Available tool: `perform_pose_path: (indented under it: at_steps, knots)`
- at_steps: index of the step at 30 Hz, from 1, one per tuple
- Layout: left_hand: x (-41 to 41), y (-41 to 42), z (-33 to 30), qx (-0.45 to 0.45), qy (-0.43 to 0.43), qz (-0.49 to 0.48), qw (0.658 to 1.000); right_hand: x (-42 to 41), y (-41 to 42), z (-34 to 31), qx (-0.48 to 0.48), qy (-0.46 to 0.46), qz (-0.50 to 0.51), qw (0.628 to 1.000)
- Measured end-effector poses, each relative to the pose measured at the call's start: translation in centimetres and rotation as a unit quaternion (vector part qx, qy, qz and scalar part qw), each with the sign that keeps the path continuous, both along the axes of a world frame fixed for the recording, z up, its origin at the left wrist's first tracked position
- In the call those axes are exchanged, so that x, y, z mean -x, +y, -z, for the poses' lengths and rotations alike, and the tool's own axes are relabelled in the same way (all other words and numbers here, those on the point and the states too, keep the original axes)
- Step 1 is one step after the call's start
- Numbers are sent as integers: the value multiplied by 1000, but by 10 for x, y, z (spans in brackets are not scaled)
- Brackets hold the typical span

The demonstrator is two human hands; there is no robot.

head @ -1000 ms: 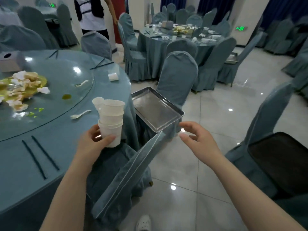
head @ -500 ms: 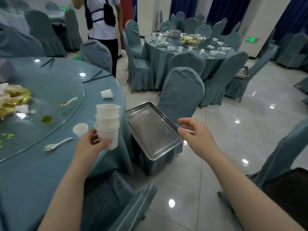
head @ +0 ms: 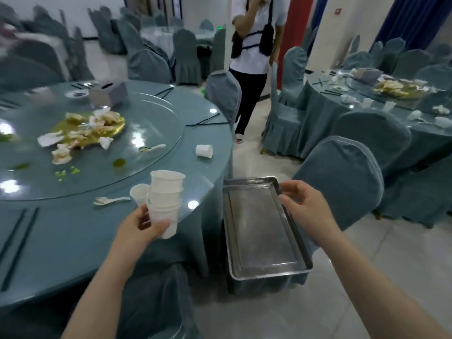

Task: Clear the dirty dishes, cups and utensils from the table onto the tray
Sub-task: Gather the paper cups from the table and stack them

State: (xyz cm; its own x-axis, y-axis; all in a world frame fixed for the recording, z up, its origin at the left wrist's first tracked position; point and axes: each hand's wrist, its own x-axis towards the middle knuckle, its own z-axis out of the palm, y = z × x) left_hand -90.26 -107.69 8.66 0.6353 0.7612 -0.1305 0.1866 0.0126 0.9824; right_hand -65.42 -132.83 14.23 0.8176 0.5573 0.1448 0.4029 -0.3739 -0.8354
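Head view. Left hand (head: 140, 225), lower centre of frame: gripping stack of white cups (head: 165, 200), fingers curled round lowest cup. Stack held above table (head: 73, 241) edge, not yet on tray (head: 259, 231). Right hand (head: 307, 207), centre right: fingers relaxed, holding nothing, now nearer tray's far right rim than a second ago; contact apparently absent, blur prevents certainty. Tray bare, centre frame. Remaining on table: single cup (head: 139, 193), toppled cup (head: 204, 150), spoon (head: 110, 200), chopsticks (head: 17, 243). Clearing at early stage.
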Motion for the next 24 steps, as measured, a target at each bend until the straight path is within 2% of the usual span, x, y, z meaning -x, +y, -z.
perform_pose_path:
  at_steps: [7, 11, 19, 24]
  knots:
    - [28, 18, 7, 14, 17, -126, 992, -21, 89, 25, -1, 43, -151, 988]
    - [45, 44, 12, 19, 29, -163, 986, -19, 146, 40, 5, 69, -179, 981]
    - [57, 84, 10, 14, 49, -223, 973, -2, 232, 72, 64, 89, -278, 954]
    - [59, 84, 6, 24, 72, -292, 953, 9, 287, 99, 113, 90, -352, 925]
